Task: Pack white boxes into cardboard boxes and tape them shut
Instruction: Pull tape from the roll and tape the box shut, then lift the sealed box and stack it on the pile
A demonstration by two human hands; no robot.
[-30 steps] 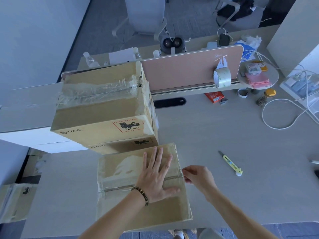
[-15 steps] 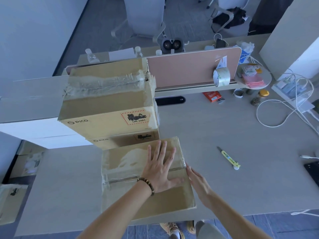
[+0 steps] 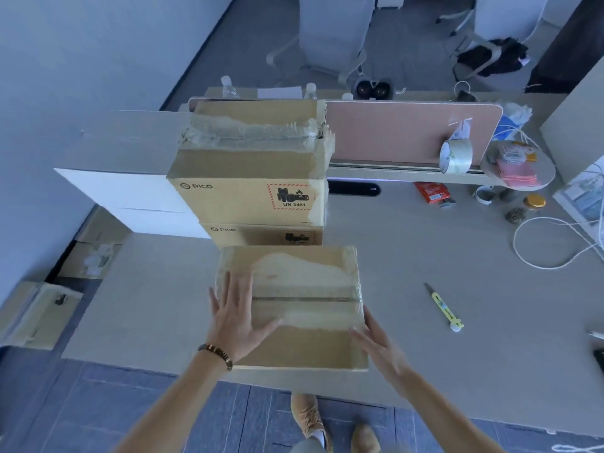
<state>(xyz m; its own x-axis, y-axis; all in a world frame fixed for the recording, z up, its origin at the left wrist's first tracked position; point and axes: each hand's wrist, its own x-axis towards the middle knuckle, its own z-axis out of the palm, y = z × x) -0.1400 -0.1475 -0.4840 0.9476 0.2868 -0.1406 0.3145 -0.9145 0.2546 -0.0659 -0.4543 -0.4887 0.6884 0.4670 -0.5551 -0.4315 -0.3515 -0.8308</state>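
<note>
A closed cardboard box (image 3: 304, 289) lies at the desk's near edge, clear tape running across its top seam. My left hand (image 3: 237, 317) lies flat with spread fingers on the box's left part. My right hand (image 3: 380, 344) touches the box's right near corner with straight fingers. Behind it stand two stacked taped cardboard boxes (image 3: 251, 178) marked PICO and UN 3481. A roll of clear tape (image 3: 455, 156) hangs on the pink divider at the right. No white boxes show.
A yellow utility knife (image 3: 444, 307) lies on the desk (image 3: 441, 256) right of the box. A white cable (image 3: 552, 243), jars and small items crowd the far right. More cardboard boxes (image 3: 36, 312) sit on the floor at the left. My shoes (image 3: 310, 420) show below the desk edge.
My left hand slid from the middle of the box top to its left part. My right hand opened and moved down along the box's right side to its near corner.
</note>
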